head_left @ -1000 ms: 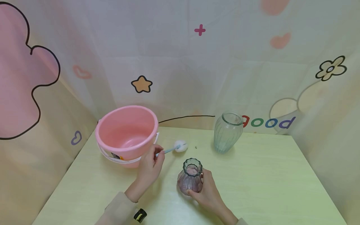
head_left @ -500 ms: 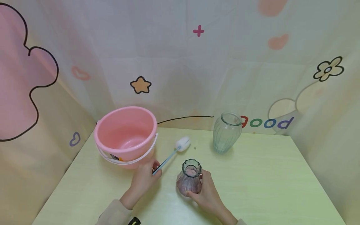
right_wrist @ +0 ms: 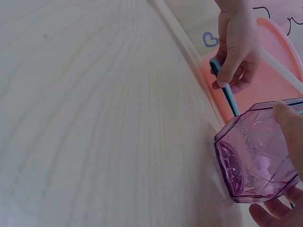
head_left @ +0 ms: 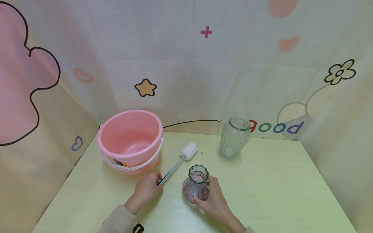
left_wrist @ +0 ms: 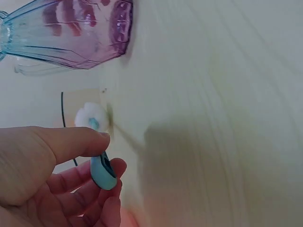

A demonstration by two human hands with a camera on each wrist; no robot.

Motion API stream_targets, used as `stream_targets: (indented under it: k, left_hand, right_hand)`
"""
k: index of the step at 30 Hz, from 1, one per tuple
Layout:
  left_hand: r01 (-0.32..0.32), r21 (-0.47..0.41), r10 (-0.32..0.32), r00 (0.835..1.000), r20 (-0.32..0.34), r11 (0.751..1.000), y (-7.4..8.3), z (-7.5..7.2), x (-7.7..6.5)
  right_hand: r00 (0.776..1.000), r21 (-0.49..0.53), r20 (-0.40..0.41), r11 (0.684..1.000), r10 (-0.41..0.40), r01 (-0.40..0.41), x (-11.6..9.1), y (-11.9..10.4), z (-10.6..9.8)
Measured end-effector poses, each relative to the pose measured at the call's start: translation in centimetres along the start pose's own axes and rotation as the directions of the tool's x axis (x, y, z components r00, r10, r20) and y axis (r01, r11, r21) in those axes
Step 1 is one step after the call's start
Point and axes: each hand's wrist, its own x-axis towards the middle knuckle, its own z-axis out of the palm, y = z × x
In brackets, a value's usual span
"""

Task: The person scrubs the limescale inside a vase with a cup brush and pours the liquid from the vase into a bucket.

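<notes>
My left hand (head_left: 148, 187) pinches the end of a bottle brush (head_left: 175, 167) between thumb and fingers. The brush has a thin blue handle and a white sponge head (head_left: 189, 150), which points away toward the back of the table. In the left wrist view the rounded handle end (left_wrist: 103, 174) sticks out past the thumb. My right hand (head_left: 217, 199) grips a small ribbed glass vase (head_left: 196, 191) from its right side. The vase is purple below and blue-grey at its scalloped neck, and it stands upright. Its right side is partly hidden by the fingers.
A pink bucket (head_left: 131, 158) with a white handle stands at the back left, just beyond my left hand. A taller clear green glass vase (head_left: 234, 142) is at the back right. A printed curtain (head_left: 180, 64) hangs behind the pale table (head_left: 276, 187).
My left hand has moved toward me and down with the brush, so more of its handle shows and the sponge head has swung slightly right. The right hand and vase stay put.
</notes>
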Motion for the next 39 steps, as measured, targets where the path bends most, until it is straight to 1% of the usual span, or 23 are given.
stream_targets:
  k: [9, 17, 23, 26, 31, 35, 39]
  left_hand:
    - [-0.003, 0.040, 0.002, 0.999, 0.044, 0.999, -1.3, 0.8, 0.3]
    - [-0.039, 0.044, 0.037, 0.998, 0.051, 0.998, -1.6, 1.0, 0.2]
    - [-0.022, 0.059, 0.017, 0.997, 0.082, 0.998, -1.5, 1.1, 0.3]
    - [-0.019, 0.065, 0.013, 0.996, 0.088, 0.998, -1.3, 1.0, 0.3]
    - [-0.038, 0.083, 0.031, 0.996, 0.081, 0.996, -0.8, 1.0, 0.3]
    - [-0.038, 0.080, 0.032, 0.997, 0.072, 0.996, -0.4, 0.9, 0.2]
    - [-0.076, 0.060, 0.073, 0.996, 0.052, 0.995, -0.1, 0.8, 0.1]
  right_hand:
    - [1.000, -0.002, 0.000, 1.000, 0.003, -0.003, 0.0, 0.1, 0.1]
    - [1.000, 0.000, -0.004, 1.000, 0.006, -0.006, -0.1, 0.0, 0.1]
    - [1.000, 0.012, 0.007, 1.000, 0.029, -0.029, -0.1, 0.0, 0.1]
    - [0.999, 0.033, 0.017, 0.999, 0.039, -0.040, -0.1, 0.0, 0.1]
    - [0.999, 0.079, 0.041, 0.996, 0.034, -0.038, -0.1, 0.1, 0.2]
    - [0.996, 0.134, 0.063, 0.989, 0.057, -0.065, -0.2, 0.2, 0.2]
    - [0.993, 0.205, 0.083, 0.973, 0.087, -0.102, -0.2, 0.2, 0.3]
